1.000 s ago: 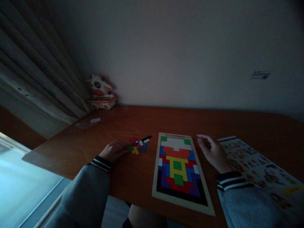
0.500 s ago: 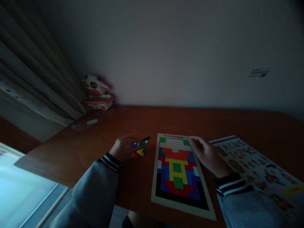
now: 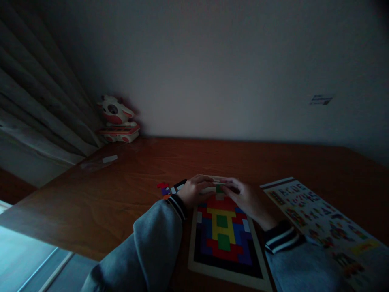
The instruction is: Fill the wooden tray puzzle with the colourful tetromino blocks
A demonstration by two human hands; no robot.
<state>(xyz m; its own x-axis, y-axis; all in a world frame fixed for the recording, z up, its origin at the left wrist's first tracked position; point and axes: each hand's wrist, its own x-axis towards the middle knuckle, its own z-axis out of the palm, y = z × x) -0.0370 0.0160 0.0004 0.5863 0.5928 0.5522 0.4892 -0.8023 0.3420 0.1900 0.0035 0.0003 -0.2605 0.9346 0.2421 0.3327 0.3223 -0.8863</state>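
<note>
- Red and purple loose pieces [image 3: 163,186] are left outside the wooden board [image 3: 192,256].
- Left hand [image 3: 194,191] is bent over the board's half-hidden far end; grip cannot be told.
- Green piece [image 3: 219,189] is seen between both hands; nearer rows are filled.
- Right hand [image 3: 243,198] is half-curled; grip cannot be told.

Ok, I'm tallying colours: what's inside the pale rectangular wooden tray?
The tray shows flat red, yellow, green, blue, purple, white and black pieces. The left hand and right hand hide parts of its far end; what's beneath is unseen.
</note>
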